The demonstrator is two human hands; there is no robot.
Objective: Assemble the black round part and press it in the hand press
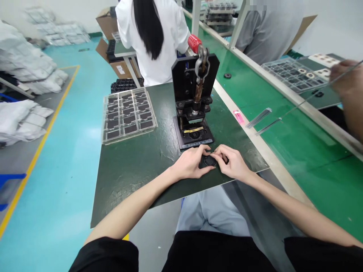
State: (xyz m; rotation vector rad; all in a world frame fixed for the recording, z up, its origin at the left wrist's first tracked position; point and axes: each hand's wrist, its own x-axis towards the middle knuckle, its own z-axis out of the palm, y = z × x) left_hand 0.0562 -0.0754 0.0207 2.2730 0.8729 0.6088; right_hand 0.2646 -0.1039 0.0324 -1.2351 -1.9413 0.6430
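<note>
A small round black part (210, 161) lies on the green tabletop in front of the press. My left hand (190, 163) curves round its left side, thumb at the near edge and fingers at the far edge, steadying it. At the part's right upper rim, my right hand (230, 161) is closed in a pinch; whatever sits between those fingertips is too small to make out. Just beyond both hands stands a black toggle press (195, 94) with a red handle (194, 43). On its base, a yellow strip (193, 130) lies across the fixture.
A clear tray (129, 115) of black parts sits on the table's left. On the green conveyor belt (306, 151) lie thin strips (259, 118) and a black ring (227, 76). A co-worker in white (153, 41) is ahead; another person's hand (347, 87) is at right.
</note>
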